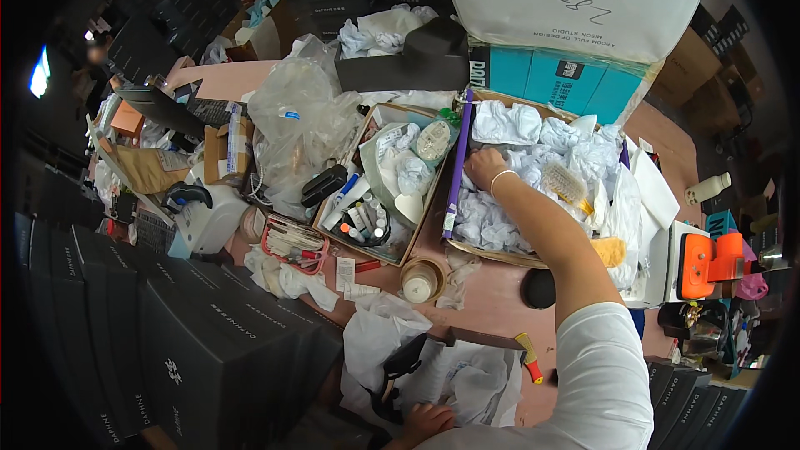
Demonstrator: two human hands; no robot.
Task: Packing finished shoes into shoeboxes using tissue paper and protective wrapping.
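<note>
Right hand (485, 168) in the purple-sided box, fingers curled down; tips hidden, cannot tell whether they clamp anything. Crumpled white paper (492, 221) lies under it, spreading rightward and nearer the body; no single long axis. Purple wall (454, 179) just left of the knuckles. Left hand (427, 423) well apart, at the near side of the open shoebox (487, 337); grip unclear. Bare pink tabletop (492, 304) between the boxes.
</note>
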